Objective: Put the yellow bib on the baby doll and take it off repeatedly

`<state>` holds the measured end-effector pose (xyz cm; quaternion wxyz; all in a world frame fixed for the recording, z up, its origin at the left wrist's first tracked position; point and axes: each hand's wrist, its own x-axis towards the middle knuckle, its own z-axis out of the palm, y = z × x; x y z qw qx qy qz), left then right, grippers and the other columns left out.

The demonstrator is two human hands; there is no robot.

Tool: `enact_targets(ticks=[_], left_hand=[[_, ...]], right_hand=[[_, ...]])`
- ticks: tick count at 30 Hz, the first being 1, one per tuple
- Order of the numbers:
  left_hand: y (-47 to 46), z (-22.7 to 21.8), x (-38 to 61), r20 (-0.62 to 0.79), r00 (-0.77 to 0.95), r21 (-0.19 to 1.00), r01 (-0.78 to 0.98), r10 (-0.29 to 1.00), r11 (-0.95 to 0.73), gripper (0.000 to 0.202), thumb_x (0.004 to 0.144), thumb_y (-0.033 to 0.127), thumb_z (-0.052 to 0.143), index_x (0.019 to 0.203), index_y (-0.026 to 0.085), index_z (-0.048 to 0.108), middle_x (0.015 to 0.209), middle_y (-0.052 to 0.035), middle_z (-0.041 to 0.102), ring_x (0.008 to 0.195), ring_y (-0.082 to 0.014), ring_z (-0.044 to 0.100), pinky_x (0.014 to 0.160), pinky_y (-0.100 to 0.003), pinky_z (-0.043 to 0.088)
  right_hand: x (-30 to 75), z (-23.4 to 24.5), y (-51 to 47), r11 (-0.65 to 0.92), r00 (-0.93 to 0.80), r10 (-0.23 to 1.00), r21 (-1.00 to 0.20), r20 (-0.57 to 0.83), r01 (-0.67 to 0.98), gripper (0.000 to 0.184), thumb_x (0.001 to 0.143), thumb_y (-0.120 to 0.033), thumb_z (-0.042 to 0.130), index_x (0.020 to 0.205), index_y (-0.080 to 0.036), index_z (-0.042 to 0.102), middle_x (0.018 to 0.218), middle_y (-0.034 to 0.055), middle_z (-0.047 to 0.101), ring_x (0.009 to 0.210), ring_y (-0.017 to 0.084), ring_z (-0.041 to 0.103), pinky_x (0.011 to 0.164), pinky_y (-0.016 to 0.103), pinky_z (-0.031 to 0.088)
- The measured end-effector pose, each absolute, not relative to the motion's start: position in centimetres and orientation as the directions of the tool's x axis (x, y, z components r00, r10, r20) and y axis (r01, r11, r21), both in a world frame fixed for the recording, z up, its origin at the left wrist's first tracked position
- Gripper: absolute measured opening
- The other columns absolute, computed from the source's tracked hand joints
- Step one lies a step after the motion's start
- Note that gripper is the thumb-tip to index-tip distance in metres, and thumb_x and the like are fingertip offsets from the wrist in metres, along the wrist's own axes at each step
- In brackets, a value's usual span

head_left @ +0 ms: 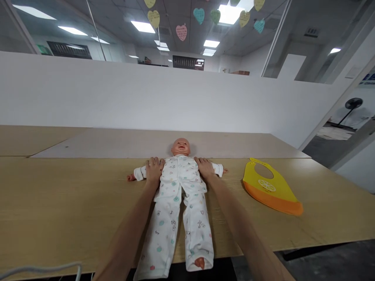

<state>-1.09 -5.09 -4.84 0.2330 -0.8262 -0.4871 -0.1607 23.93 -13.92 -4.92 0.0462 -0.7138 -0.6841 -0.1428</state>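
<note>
As the plastic baby doll in white printed pyjamas (pixel 179 183) lies face up at the middle of the pale wooden desk (pixel 58 195), feet overhanging the near edge, your left hand (pixel 154 168) and right hand (pixel 204 167) each clasp a shoulder, fingers curled over.

Judged step: securing the upper body. Any lift calls for an even pull on both sides.

Room: open desk to the left and behind. The yellow and orange silicone bib (pixel 271 190) lies well apart toward the right edge. A white cable (pixel 43 269) crosses the near left corner.
</note>
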Motion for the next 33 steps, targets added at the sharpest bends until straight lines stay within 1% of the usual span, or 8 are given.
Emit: enact_targets(ticks=[3,7,12,18,23,26,29,33], left_hand=[[-5.2,-4.7,-1.3,0.497,0.458,-0.195,0.887,0.738,-0.419,0.035,0.092,0.017,0.035,0.114,0.018,0.063,0.112,-0.0190,0.063,0.110,-0.0339,0.054,0.090,-0.048,0.040],[-5.8,-5.0,-2.1,0.529,0.393,-0.044,0.898,0.753,-0.438,0.036,0.092,0.018,0.035,0.116,0.014,0.062,0.120,-0.0230,0.060,0.115,-0.0366,0.050,0.091,-0.052,0.040],[-7.5,-6.0,-3.6,0.570,0.449,0.024,0.828,0.688,-0.560,0.041,0.090,0.020,0.039,0.127,0.012,0.054,0.130,-0.0213,0.054,0.124,-0.0369,0.042,0.101,-0.052,0.035],[-10.4,-6.4,-5.0,0.580,0.410,0.084,0.830,0.704,-0.552,0.044,0.088,0.015,0.037,0.129,0.004,0.048,0.123,-0.0240,0.056,0.122,-0.0361,0.043,0.100,-0.050,0.037],[-12.9,-6.4,-7.1,0.442,0.501,0.137,0.782,0.744,-0.608,0.023,0.084,0.024,0.047,0.098,0.012,0.062,0.099,-0.0169,0.066,0.097,-0.0319,0.054,0.090,-0.046,0.042],[-13.4,-6.3,-8.0,0.281,0.496,0.319,0.759,0.821,-0.568,0.018,0.084,0.023,0.043,0.077,0.017,0.059,0.081,-0.0090,0.067,0.083,-0.0255,0.057,0.078,-0.038,0.044],[-13.1,-5.8,-8.2,0.141,0.429,0.464,0.767,0.892,-0.442,0.017,0.082,0.027,0.045,0.073,0.018,0.057,0.076,-0.0050,0.066,0.075,-0.0203,0.057,0.066,-0.029,0.040],[-12.6,-4.9,-8.4,0.084,0.419,0.449,0.794,0.904,-0.410,0.027,0.083,0.036,0.044,0.063,0.019,0.053,0.070,-0.0028,0.063,0.070,-0.0182,0.055,0.060,-0.027,0.033]], right_hand=[[23.9,-4.9,-13.7,-0.065,0.024,0.961,0.138,0.277,0.988,0.039,0.097,-0.019,0.033,0.135,-0.015,0.044,0.117,0.0159,0.059,0.106,0.026,0.054,0.091,0.037,0.039],[23.5,-5.1,-14.8,-0.104,0.059,0.948,0.128,0.313,0.986,0.042,0.098,-0.019,0.029,0.138,-0.013,0.040,0.124,0.0174,0.056,0.112,0.027,0.050,0.094,0.039,0.037],[22.6,-5.3,-17.5,-0.193,0.186,0.908,-0.019,0.375,0.981,0.044,0.098,-0.019,0.031,0.141,-0.012,0.040,0.140,0.0158,0.044,0.126,0.028,0.037,0.104,0.041,0.032],[21.1,-5.5,-20.3,-0.223,0.231,0.906,-0.064,0.355,0.973,0.042,0.097,-0.015,0.032,0.137,-0.014,0.045,0.146,0.0159,0.036,0.136,0.031,0.026,0.109,0.047,0.027],[20.4,-5.9,-24.2,-0.140,0.165,0.932,-0.097,0.323,0.985,0.049,0.089,-0.012,0.043,0.139,-0.010,0.042,0.147,0.0187,0.032,0.135,0.030,0.027,0.110,0.044,0.027],[20.2,-5.5,-25.6,-0.146,0.174,0.950,-0.124,0.260,0.982,0.049,0.084,-0.015,0.050,0.133,-0.012,0.047,0.143,0.0168,0.038,0.128,0.028,0.036,0.106,0.040,0.032],[20.1,-4.8,-25.7,-0.216,0.226,0.944,-0.070,0.240,0.974,0.042,0.083,-0.018,0.052,0.124,-0.013,0.054,0.134,0.0175,0.046,0.119,0.030,0.043,0.098,0.040,0.037],[20.0,-4.3,-25.0,-0.265,0.261,0.942,-0.009,0.210,0.964,0.027,0.089,-0.021,0.044,0.108,-0.013,0.061,0.115,0.0170,0.059,0.106,0.029,0.054,0.086,0.038,0.043]])
